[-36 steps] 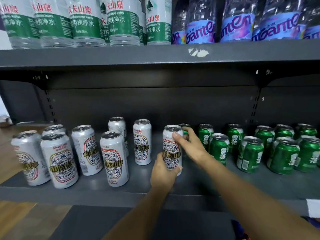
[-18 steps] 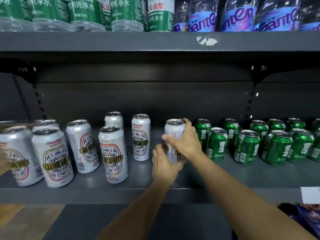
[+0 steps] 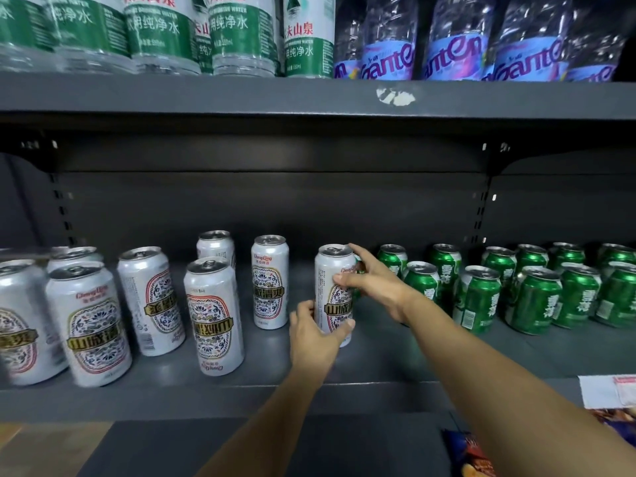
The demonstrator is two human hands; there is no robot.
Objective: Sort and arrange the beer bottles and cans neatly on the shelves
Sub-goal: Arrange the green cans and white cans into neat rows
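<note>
**Tech A:** Head view, grip status. Left hand is wrapped round the lower body of the white can, which stands upright on the lower shelf. Right hand pinches the same can near its top, thumb on the front, a finger at the rim.

**Tech B:** Location relative to stock?

**Tech A:** At the boundary: white cans to its left, well spaced and uneven; green cans just beside it on the right, one partly hidden behind the right hand. Water bottles occupy the upper shelf.

**Tech B:** Step in hand?

**Tech A:** By my judgement, turning the can label-forward; the label faces partly right.

**Tech B:** Next move?

**Tech A:** Probably finish the rotation, then close the gap toward the neighbouring white can. Keep the base flat; avoid knocking the green row.
</note>
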